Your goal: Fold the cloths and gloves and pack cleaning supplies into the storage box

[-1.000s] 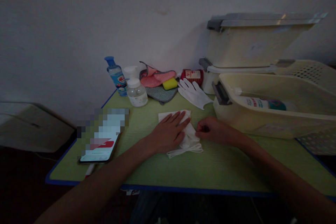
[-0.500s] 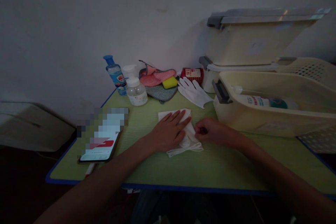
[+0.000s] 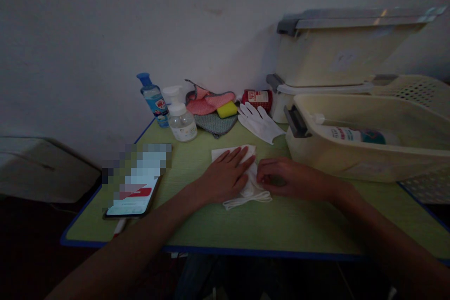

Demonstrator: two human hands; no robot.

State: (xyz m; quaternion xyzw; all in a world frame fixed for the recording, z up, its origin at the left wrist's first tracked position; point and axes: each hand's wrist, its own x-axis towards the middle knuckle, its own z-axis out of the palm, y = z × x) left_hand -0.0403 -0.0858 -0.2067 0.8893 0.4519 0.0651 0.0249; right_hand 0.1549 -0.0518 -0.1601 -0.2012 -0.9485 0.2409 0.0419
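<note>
A folded white cloth point(image 3: 250, 189) lies on the green table, its hemmed edge towards me. My left hand point(image 3: 227, 176) rests flat on it, palm down with the fingers stretched out, and hides much of its middle and left part. From the right, my right hand point(image 3: 281, 177) meets the cloth's side edge. Its fingers are curled and the fingertips come together with the thumb at the fabric, leaving a gap inside the bend. Beyond the cloth lies a white glove point(image 3: 260, 123) with its fingers pointing to the back left.
A phone point(image 3: 140, 187) lies left. Behind stand a blue bottle point(image 3: 154, 101) and a clear pump bottle point(image 3: 183, 126), beside pink and grey cloths point(image 3: 214, 124), a yellow sponge point(image 3: 227, 110) and a red package point(image 3: 258, 99). A cream bin point(image 3: 351, 161) holding a bottle point(image 3: 351, 135) flanks the right.
My right hand has moved slightly left onto the cloth's edge, and its fist has loosened into a looser curl. My left hand stays flat in place.
</note>
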